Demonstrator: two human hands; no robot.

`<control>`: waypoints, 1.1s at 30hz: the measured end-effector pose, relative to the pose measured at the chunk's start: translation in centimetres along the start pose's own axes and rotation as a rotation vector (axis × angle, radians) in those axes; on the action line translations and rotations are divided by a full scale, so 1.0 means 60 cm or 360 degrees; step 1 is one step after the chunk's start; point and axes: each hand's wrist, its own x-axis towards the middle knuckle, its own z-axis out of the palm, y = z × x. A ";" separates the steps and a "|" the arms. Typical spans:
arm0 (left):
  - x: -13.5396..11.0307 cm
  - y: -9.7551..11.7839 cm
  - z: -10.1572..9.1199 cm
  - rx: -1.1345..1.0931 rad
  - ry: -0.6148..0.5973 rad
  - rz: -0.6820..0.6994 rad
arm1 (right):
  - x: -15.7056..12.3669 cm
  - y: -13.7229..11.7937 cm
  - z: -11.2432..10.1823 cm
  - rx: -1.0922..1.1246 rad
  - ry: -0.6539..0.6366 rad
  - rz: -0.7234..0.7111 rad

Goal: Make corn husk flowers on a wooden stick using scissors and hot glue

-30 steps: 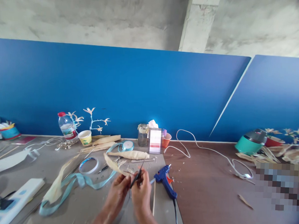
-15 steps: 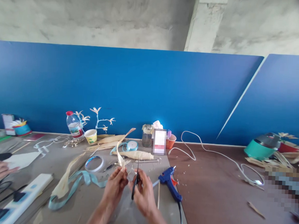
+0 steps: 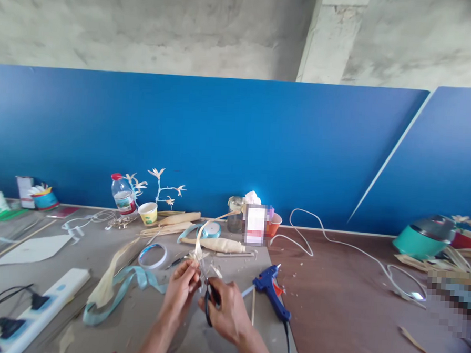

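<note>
My left hand [image 3: 184,280] pinches the lower end of a pale dried corn husk strip [image 3: 199,242], whose thin tip curves up and to the right. In my right hand [image 3: 227,307] is a pair of black-handled scissors [image 3: 208,308], with the blades pointing up and left at the husk, close to my left fingertips. Whether the blades touch the husk is too small to tell. Right of my right hand lies a blue glue gun [image 3: 269,290], its nozzle pointing away. A rolled husk bundle [image 3: 220,244] lies just beyond my hands.
Left of my hands are a tape roll [image 3: 152,256], a light blue ribbon [image 3: 129,284], another husk [image 3: 105,288] and a white power strip [image 3: 49,309]. Behind stand a yellow paper cup [image 3: 147,214], a bottle [image 3: 124,197], a glass jar [image 3: 235,218] and an orange cup [image 3: 273,227].
The scissors have swung from upright to pointing up-left toward the husk. The husk's tip now bends further right. Another person's hand at the left edge has gone out of view.
</note>
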 end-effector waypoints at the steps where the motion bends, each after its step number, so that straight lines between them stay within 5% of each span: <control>1: 0.000 -0.001 0.000 0.0011 -0.0011 -0.0012 | 0.000 -0.002 0.000 -0.0007 -0.0011 0.0007; 33: 0.000 0.010 -0.007 0.0311 -0.0275 -0.0191 | 0.011 0.007 -0.021 -0.0030 -0.0054 -0.0011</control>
